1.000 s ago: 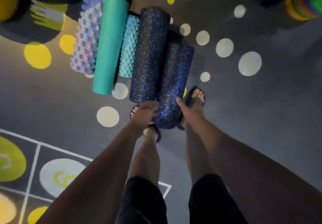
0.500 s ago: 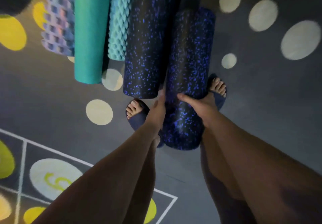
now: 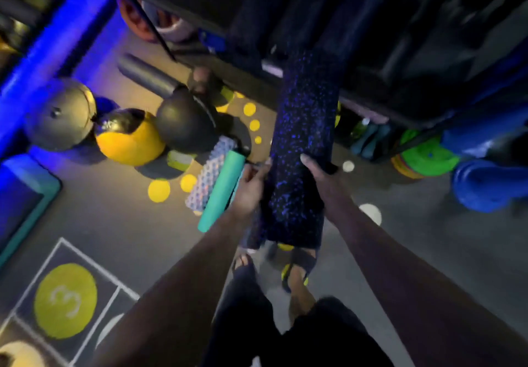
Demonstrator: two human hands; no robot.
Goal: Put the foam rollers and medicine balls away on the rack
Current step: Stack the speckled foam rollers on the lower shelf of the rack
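I hold a black foam roller with blue speckles lifted off the floor, its far end pointing at the dark rack. My left hand grips its left side and my right hand its right side. A smooth teal roller and a knobbly lilac roller lie on the floor to the left. A second speckled roller is mostly hidden under the held one. Two black medicine balls and a yellow-and-black one sit further left.
A grey roller lies by the rack's foot. Green weight plates and blue items stand under the rack at right. A teal-edged mat lies at the left. My feet stand on the grey dotted floor.
The view swung up from the floor to the rack. Both hands have lifted the speckled roller off the floor and raised it toward the rack.
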